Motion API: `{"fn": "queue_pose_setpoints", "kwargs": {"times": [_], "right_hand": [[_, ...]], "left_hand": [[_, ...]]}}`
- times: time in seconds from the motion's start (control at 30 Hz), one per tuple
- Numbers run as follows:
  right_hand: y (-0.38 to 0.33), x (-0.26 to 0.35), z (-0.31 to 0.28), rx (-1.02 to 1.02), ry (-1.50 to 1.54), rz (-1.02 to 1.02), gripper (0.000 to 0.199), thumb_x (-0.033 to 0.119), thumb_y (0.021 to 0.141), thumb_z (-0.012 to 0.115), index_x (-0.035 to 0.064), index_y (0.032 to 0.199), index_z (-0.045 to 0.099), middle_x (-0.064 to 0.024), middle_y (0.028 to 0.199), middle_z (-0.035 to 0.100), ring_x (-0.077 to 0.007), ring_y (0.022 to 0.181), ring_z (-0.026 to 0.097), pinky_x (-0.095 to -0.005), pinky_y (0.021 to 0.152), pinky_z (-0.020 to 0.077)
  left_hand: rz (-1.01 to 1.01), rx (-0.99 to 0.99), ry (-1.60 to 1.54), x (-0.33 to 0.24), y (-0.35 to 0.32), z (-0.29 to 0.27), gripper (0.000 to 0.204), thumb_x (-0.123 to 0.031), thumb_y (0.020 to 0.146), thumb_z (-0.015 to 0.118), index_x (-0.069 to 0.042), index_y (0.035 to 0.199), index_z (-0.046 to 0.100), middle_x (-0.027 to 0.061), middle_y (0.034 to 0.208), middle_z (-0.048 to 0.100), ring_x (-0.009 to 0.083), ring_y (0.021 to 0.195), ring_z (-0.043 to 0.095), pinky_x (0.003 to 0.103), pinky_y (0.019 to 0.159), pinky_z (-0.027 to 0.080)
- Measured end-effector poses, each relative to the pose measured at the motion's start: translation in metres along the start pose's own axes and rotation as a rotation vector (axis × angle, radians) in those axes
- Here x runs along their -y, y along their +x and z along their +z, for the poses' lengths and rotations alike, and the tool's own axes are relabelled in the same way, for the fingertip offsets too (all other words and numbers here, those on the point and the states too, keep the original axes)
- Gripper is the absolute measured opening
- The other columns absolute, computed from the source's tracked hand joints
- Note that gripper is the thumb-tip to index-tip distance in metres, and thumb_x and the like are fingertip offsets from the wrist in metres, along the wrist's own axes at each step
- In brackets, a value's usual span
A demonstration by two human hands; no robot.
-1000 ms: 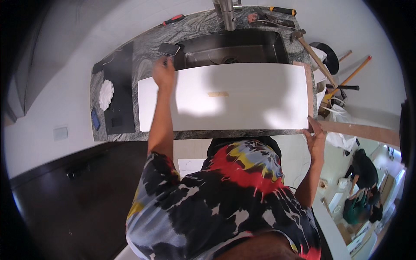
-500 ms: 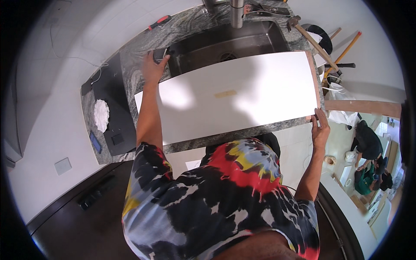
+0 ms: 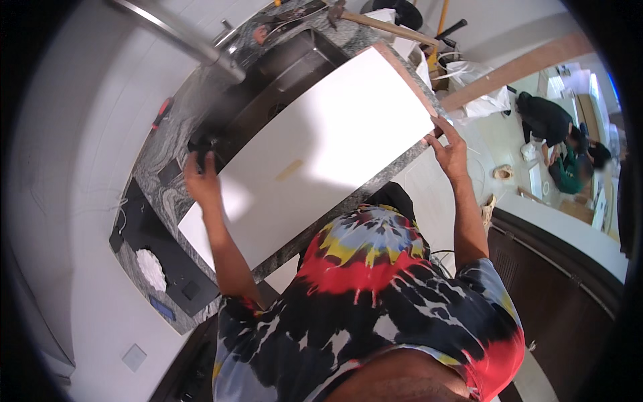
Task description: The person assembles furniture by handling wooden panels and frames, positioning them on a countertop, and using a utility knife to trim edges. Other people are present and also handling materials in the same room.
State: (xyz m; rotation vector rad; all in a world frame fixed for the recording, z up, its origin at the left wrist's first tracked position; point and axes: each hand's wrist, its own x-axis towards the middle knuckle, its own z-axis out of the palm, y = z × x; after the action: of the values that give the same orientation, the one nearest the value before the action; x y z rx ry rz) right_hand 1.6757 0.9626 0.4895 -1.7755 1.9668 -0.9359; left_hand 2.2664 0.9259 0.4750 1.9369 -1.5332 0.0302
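Note:
A white panel (image 3: 321, 134) with a brown edge along its right end and a strip of tan tape (image 3: 290, 169) lies on the grey stone counter (image 3: 151, 144), partly over the dark sink (image 3: 301, 63). Past its left part, beside the sink, my left hand (image 3: 203, 181) is closed around a small black object (image 3: 200, 146), too blurred to name. At the panel's near right corner my right hand (image 3: 449, 151) pinches a small dark object (image 3: 437, 131) whose kind I cannot make out.
A dark square piece (image 3: 170, 172), a red-and-black tool (image 3: 162, 112), a black sheet (image 3: 151, 231), crumpled white paper (image 3: 151, 269) and a phone (image 3: 162, 308) lie leftward. The metal faucet (image 3: 181, 40) crosses above. A hammer (image 3: 382, 25) lies far right; people (image 3: 549, 124) work beyond.
The view has turned, so the panel looks more slanted. My left hand has lifted the small black object from beside the dark square. My right hand stays at the panel's corner.

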Motion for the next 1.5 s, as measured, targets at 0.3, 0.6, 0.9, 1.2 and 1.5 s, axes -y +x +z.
{"fn": "queue_pose_setpoints", "kwargs": {"times": [0.3,0.6,0.9,1.2,1.5], "right_hand": [[-0.002,-0.015,0.001,-0.046,0.035,-0.075,0.048,0.013,0.077,0.086,0.0071,0.122,0.072,-0.0186,0.126,0.069,-0.0311,0.119,0.066,-0.0390,0.099,0.0539],[0.005,-0.029,-0.015,0.076,0.317,-0.085,0.049,0.007,0.079,0.083,0.0050,0.125,0.067,-0.0182,0.127,0.067,-0.0338,0.125,0.061,-0.0398,0.105,0.0484],[0.036,-0.057,-0.043,0.423,0.553,0.101,0.036,0.011,0.086,0.074,0.0037,0.121,0.068,-0.0169,0.128,0.067,-0.0337,0.121,0.062,-0.0415,0.101,0.0495],[0.058,-0.070,-0.043,0.389,0.281,-0.321,0.053,0.003,0.070,0.083,0.0067,0.121,0.069,-0.0123,0.136,0.063,-0.0343,0.124,0.058,-0.0429,0.104,0.0482],[0.075,-0.079,-0.044,0.563,0.402,-0.136,0.052,0.003,0.076,0.083,0.0113,0.126,0.070,-0.0127,0.147,0.054,-0.0312,0.130,0.056,-0.0405,0.106,0.0487]], "left_hand": [[0.207,0.296,0.019,-0.134,-0.042,0.069,0.053,-0.042,0.091,0.074,-0.002,0.125,0.065,0.0207,0.133,0.062,0.0382,0.128,0.054,0.057,0.111,0.035],[0.276,0.201,0.080,-0.235,-0.055,0.110,0.050,-0.036,0.094,0.071,-0.001,0.130,0.063,0.0256,0.140,0.055,0.0474,0.136,0.044,0.059,0.114,0.030],[0.248,0.312,0.039,-0.348,-0.048,0.172,0.061,-0.044,0.097,0.065,-0.002,0.140,0.056,0.0264,0.151,0.045,0.0454,0.145,0.035,0.060,0.118,0.023],[0.141,0.250,0.131,-0.336,-0.015,0.209,0.061,-0.048,0.094,0.067,-0.003,0.135,0.060,0.0230,0.134,0.057,0.0408,0.130,0.048,0.062,0.113,0.027],[0.191,0.245,0.127,-0.334,-0.009,0.214,0.064,-0.055,0.092,0.067,-0.003,0.130,0.064,0.0209,0.119,0.065,0.0366,0.119,0.058,0.055,0.108,0.035]]}}
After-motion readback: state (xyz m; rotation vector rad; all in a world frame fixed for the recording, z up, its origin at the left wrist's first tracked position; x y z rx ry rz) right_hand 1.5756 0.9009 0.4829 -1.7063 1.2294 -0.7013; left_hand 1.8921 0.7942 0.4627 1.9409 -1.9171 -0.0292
